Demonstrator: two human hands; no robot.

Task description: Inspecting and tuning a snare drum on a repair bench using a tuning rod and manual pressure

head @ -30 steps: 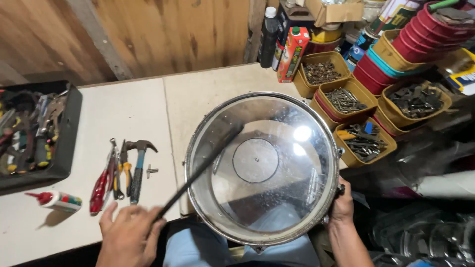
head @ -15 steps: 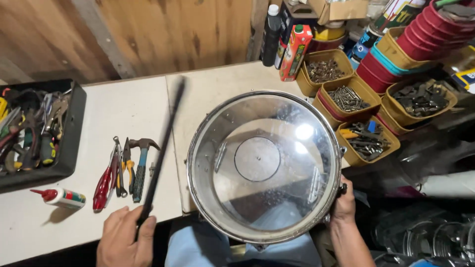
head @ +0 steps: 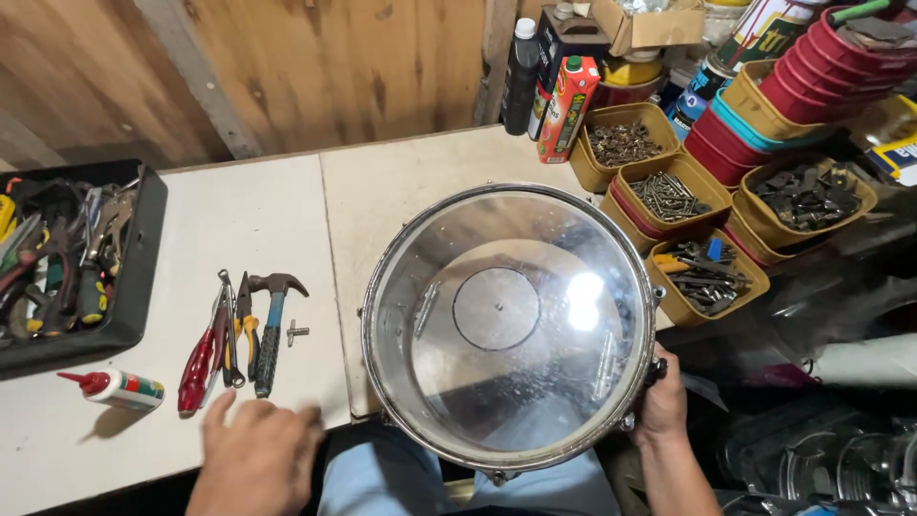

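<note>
Round drum (head: 511,325), clear head up, chrome rim, at table edge, gripped at right side

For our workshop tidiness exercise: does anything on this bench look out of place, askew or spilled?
Nothing is spilled or damaged. The round clear-headed drum overhangs the white bench's front edge, steadied by the right hand. The small red-capped glue bottle lies on its side.
</note>
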